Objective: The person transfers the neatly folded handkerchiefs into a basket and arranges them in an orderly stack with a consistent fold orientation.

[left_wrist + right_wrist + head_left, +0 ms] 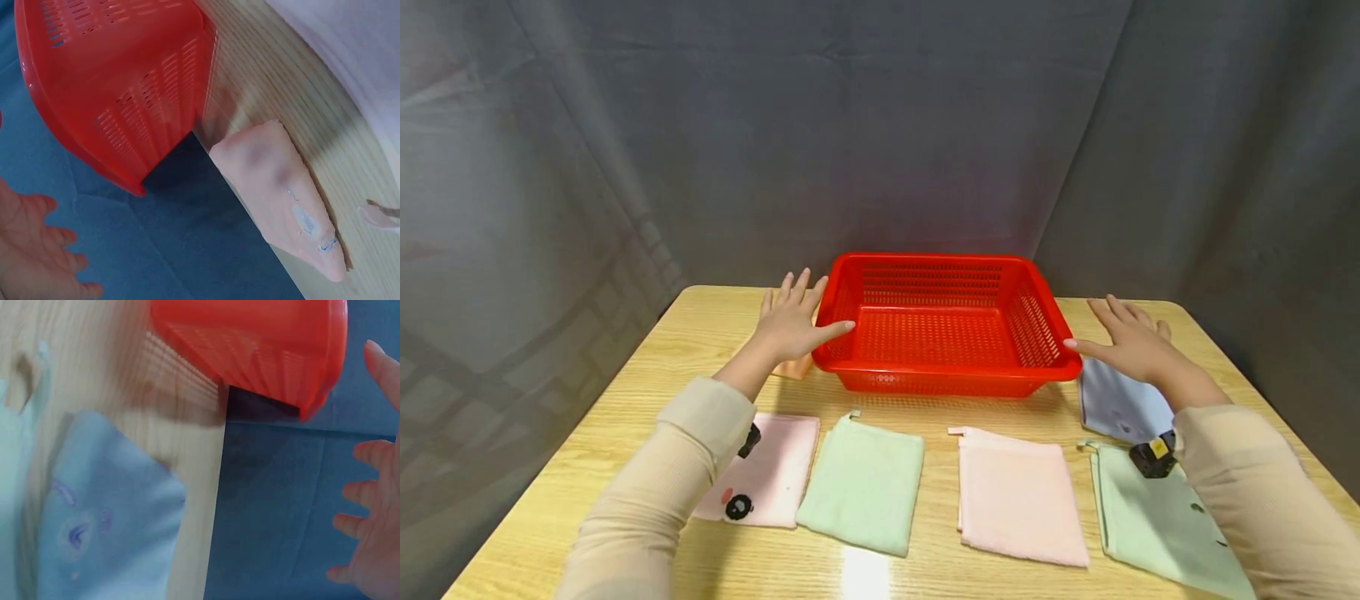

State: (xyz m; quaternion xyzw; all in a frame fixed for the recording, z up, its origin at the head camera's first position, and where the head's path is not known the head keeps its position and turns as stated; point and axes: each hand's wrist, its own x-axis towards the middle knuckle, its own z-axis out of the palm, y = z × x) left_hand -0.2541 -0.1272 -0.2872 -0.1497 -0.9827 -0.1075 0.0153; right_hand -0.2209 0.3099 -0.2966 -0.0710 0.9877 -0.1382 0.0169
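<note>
A red plastic basket [940, 379] with slotted walls stands at the back of the table, and no cloth shows inside it. To its left, my left hand [790, 323] is raised with spread fingers; the left wrist view shows a gap between hand and basket. My right hand [1126, 343] hovers near the basket's right rim, fingers apart and holding nothing. Under the left hand lies a peach cloth [269, 181], mostly hidden in the head view. A folded blue cloth [112, 512] lies below the right hand, with a small purple pattern on it.
Along the front lie a pink cloth [782, 475] with a printed face, a plain green cloth [865, 483], a plain pink cloth [1018, 500] and another green cloth [1142, 517], partly behind the right sleeve. Grey curtains [880, 142] hang behind the wooden table [647, 375].
</note>
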